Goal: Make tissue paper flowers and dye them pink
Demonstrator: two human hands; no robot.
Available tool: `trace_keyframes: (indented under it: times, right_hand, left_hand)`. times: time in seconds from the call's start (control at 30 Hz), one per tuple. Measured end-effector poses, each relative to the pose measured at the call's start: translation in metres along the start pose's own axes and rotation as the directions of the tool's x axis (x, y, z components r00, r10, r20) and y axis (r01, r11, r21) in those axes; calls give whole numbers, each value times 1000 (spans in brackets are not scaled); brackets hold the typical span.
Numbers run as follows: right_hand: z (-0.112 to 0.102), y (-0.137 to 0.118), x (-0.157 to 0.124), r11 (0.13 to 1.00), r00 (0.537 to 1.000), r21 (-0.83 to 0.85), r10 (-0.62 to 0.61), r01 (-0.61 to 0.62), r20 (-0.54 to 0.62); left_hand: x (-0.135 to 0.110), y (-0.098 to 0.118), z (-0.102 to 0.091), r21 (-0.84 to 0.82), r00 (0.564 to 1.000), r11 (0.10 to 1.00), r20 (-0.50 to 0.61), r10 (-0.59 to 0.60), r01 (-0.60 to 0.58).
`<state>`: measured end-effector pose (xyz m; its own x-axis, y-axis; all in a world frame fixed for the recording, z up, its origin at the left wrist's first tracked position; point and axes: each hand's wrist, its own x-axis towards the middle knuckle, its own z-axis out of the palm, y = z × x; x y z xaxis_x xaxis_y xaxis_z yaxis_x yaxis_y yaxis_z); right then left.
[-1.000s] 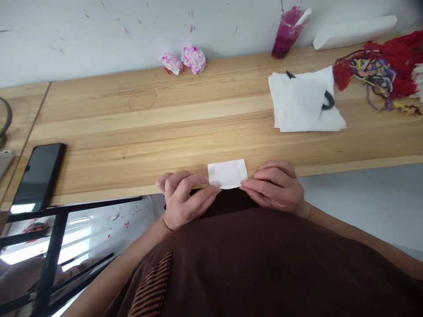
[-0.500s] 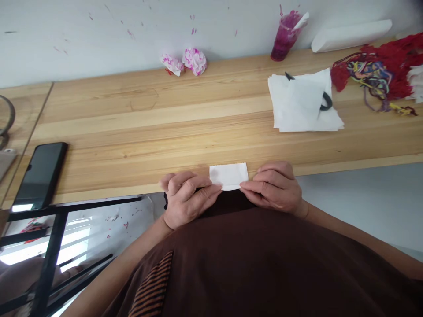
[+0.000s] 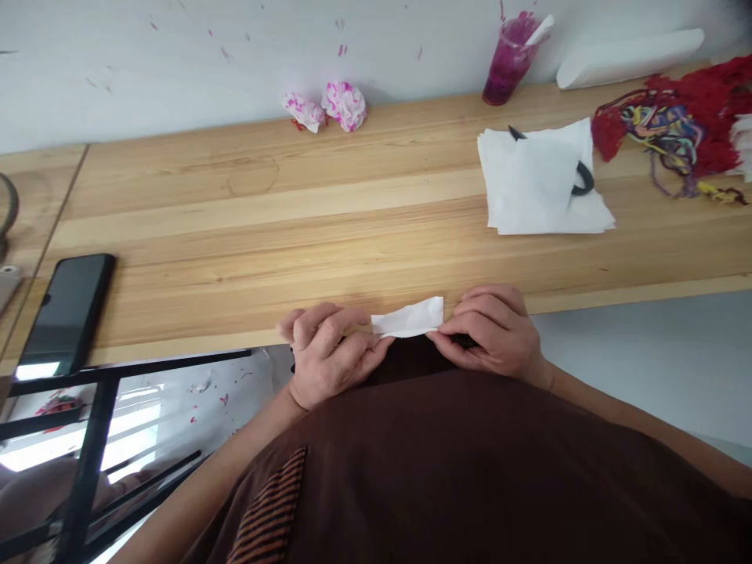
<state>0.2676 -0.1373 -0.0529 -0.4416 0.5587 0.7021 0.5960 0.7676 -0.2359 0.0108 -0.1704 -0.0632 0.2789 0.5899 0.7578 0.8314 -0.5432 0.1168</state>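
Observation:
A small folded strip of white tissue paper (image 3: 410, 317) lies at the table's front edge, between my two hands. My left hand (image 3: 334, 348) pinches its left end between thumb and fingers. The lower right corner is pinched by my right hand (image 3: 493, 333). Along the near side the paper shows a narrow fold, while its far right corner stands up a little. Both hands rest close to the edge, against the brown clothing on my body.
A stack of white paper sheets (image 3: 534, 188) partly covers black-handled scissors (image 3: 583, 180). Behind are a cup of magenta liquid (image 3: 508, 66), a white roll (image 3: 631, 59) and two pink-white paper flowers (image 3: 345, 106). Tangled yarn (image 3: 670, 133) lies right, a phone (image 3: 67, 313) left.
The paper between my hands has become narrower from front to back, and its far left side has tipped down. Both hands keep their pinch at nearly the same place.

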Motion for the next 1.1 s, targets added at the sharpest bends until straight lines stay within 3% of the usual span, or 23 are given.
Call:
trace_keyframes:
  times: [0.33, 0.9, 1.1]
  right_hand:
    - [4, 4, -5, 998, 997, 31, -54, 55, -55]
    - [1, 3, 0, 995, 995, -6, -99, 99, -24]
    - [4, 4, 0, 996, 995, -23, -92, 91, -32]
  left_hand:
    - [0, -1, -2, -39, 1000, 999, -7, 20, -20]
    - [-4, -6, -5, -32, 994, 995, 53, 91, -90]
    - [-1, -5, -5, -52, 997, 997, 50, 59, -57]
